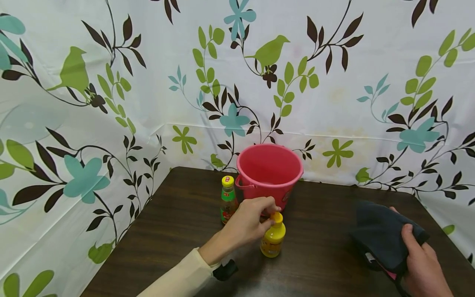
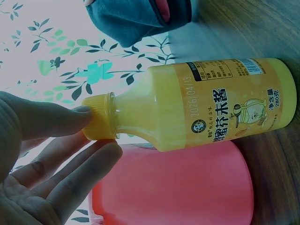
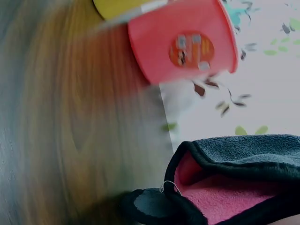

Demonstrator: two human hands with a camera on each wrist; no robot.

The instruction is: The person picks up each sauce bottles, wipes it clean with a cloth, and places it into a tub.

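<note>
A yellow sauce bottle (image 1: 272,243) with a printed label stands upright on the table. My left hand (image 1: 249,220) pinches its yellow cap (image 2: 99,117) between thumb and fingers, as the left wrist view shows close up. Over the table's right side, my right hand (image 1: 423,264) grips a dark grey cloth (image 1: 384,235). In the right wrist view the cloth (image 3: 253,154) shows a pink inner face and a black edging; that hand's fingers are mostly hidden there.
Behind the bottle a pink bucket (image 1: 265,187) stands near the back wall curtain (image 1: 334,103). A glass bottle with a yellow lid and green neck label (image 1: 228,196) stands left of the bucket, partly behind my left wrist. The dark wooden table (image 1: 319,255) lies under everything.
</note>
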